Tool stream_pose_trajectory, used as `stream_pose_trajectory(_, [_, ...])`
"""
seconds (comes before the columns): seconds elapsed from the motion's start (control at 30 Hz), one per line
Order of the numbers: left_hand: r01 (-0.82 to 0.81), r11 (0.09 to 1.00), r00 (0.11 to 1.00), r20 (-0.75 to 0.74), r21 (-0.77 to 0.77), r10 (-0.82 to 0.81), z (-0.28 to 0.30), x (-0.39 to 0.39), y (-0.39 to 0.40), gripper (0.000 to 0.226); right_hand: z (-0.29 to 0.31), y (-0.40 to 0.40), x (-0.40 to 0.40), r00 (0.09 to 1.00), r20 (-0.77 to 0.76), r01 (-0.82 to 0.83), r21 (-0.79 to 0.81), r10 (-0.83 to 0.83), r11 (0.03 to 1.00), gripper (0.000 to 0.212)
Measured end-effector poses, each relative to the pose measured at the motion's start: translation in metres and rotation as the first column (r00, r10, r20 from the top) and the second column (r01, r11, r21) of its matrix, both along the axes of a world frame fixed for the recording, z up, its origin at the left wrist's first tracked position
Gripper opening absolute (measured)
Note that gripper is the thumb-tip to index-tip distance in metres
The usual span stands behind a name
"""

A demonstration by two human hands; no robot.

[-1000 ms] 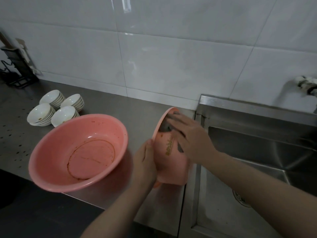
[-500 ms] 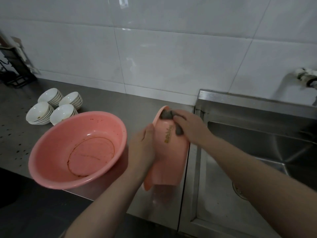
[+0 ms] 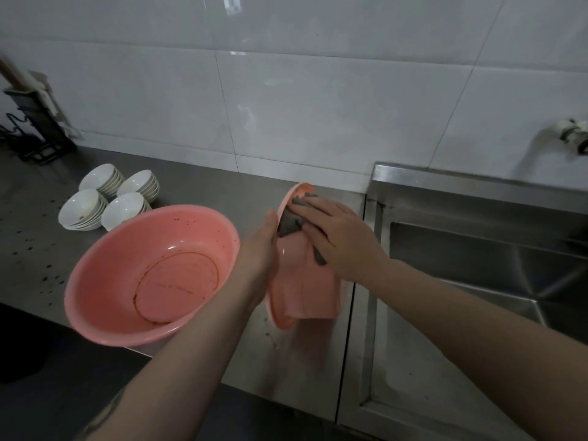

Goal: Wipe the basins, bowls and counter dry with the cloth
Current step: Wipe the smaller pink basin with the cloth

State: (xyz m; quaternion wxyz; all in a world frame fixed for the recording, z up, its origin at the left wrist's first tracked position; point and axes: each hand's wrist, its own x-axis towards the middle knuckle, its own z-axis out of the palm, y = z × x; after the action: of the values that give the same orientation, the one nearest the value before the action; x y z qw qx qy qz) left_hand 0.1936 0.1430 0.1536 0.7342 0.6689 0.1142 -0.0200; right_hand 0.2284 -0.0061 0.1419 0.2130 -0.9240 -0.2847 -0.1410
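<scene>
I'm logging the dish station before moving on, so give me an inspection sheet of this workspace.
Surface: steel counter, dark specks at left.
Job's things: small pink basin tilted on edge; grey cloth inside it; large pink basin with brown residue; four stacks of white bowls.
Clutter: black rack.
Hands: left hand steadies the small basin's rim; right hand presses the cloth.
Cables: nothing seen.
Surroundings: tiled wall, sink, tap.

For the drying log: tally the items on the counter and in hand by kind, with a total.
Pink basins: 2, one on the counter, one held on edge
White bowl stacks: 4
Grey cloth: 1
Total: 7
</scene>
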Motion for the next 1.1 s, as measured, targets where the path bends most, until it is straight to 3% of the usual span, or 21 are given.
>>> stream_pose_trajectory(0.13, [-0.016, 0.992, 0.999, 0.04, 0.122, 0.011, -0.056, -0.021, 0.014, 0.031, 0.0, 0.008, 0.015, 0.997, -0.041, 0.061, 0.046, -0.059, 0.997, 0.05])
stream_pose_trajectory(0.27, [-0.187, 0.982, 0.972, 0.153, 0.038, 0.179, -0.06, -0.046, -0.001, 0.038, 0.005, 0.015, 0.026, 0.989, -0.077, 0.134, 0.068, -0.129, 0.989, 0.042])
stream_pose_trajectory(0.4, [-0.276, 0.961, 0.95, 0.146, -0.021, 0.276, -0.053, -0.038, -0.01, 0.035, -0.002, 0.01, 0.011, 0.991, 0.034, 0.131, 0.015, -0.132, 0.991, 0.048])
stream_pose_trajectory(0.5, [-0.247, 0.969, 0.961, 0.131, 0.0, 0.245, -0.046, -0.035, -0.01, 0.03, -0.013, 0.002, -0.017, 0.982, 0.189, 0.016, -0.045, -0.007, 0.999, 0.047])
stream_pose_trajectory(0.6, [-0.251, 0.968, 0.951, 0.182, -0.007, 0.248, -0.046, -0.029, -0.009, 0.039, -0.029, -0.001, -0.044, 0.933, 0.306, -0.119, -0.228, 0.187, 0.966, 0.045])
stream_pose_trajectory(0.67, [-0.238, 0.971, 0.96, 0.144, -0.024, 0.239, -0.046, -0.026, -0.008, 0.041, -0.037, -0.003, -0.051, 0.882, 0.354, -0.184, -0.35, 0.312, 0.918, 0.044])
stream_pose_trajectory(0.73, [-0.262, 0.965, 0.957, 0.137, 0.032, 0.255, -0.046, -0.024, -0.006, 0.047, -0.033, -0.006, -0.046, 0.853, 0.371, -0.228, -0.366, 0.367, 0.902, 0.043])
stream_pose_trajectory(0.8, [-0.296, 0.946, 0.948, 0.16, 0.13, 0.274, -0.044, -0.023, -0.004, 0.063, -0.024, -0.005, -0.036, 0.903, 0.329, -0.218, -0.205, 0.277, 0.954, 0.041])
stream_pose_trajectory(0.83, [-0.326, 0.925, 0.94, 0.173, 0.195, 0.295, -0.041, -0.024, -0.004, 0.066, -0.021, -0.004, -0.031, 0.949, 0.264, -0.168, -0.032, 0.171, 0.985, 0.041])
stream_pose_trajectory(0.9, [-0.378, 0.891, 0.922, 0.194, 0.252, 0.336, -0.038, -0.027, -0.001, 0.062, -0.017, -0.001, -0.021, 0.999, 0.039, 0.002, 0.345, -0.017, 0.939, 0.042])
stream_pose_trajectory(0.93, [-0.378, 0.885, 0.921, 0.21, 0.273, 0.329, -0.037, -0.028, 0.0, 0.062, -0.018, 0.004, -0.017, 0.997, -0.053, 0.068, 0.457, -0.05, 0.887, 0.043])
stream_pose_trajectory(1.1, [-0.416, 0.863, 0.908, 0.092, 0.287, 0.408, -0.048, -0.026, 0.009, 0.07, -0.021, 0.041, -0.018, 0.956, -0.263, 0.258, 0.553, -0.128, 0.793, 0.046])
